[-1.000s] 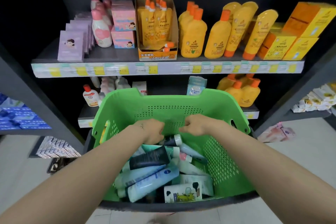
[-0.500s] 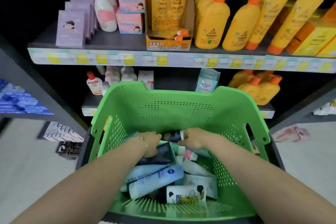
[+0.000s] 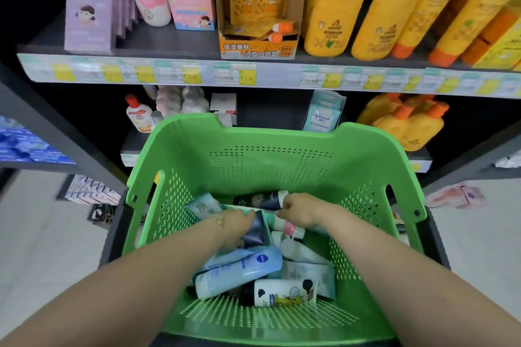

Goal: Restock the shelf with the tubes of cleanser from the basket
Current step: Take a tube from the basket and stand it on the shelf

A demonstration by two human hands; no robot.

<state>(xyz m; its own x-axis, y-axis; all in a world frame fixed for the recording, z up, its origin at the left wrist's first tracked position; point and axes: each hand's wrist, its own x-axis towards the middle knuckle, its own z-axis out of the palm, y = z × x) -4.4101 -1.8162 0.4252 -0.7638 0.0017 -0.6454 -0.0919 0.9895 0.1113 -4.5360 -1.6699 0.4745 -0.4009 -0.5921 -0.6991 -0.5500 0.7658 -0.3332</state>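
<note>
Both hands are down in the one green basket (image 3: 270, 149) in front of the shelf (image 3: 169, 39) — left hand (image 3: 236, 227) curled round one navy tube (image 3: 258, 232), right hand (image 3: 298, 210) curled at one black tube (image 3: 259, 200), grip unclear to me. I count roughly nine tubes (image 3: 239, 270) lying inside.

Fingers of the left hand (image 3: 235, 227) are buried among the tubes (image 3: 239, 270), and those of the right hand (image 3: 300, 210) curl under its knuckles, so neither grip shows. The price labels (image 3: 191, 74) are blurred, and the top edge crops the yellow bottles (image 3: 335, 8).
</note>
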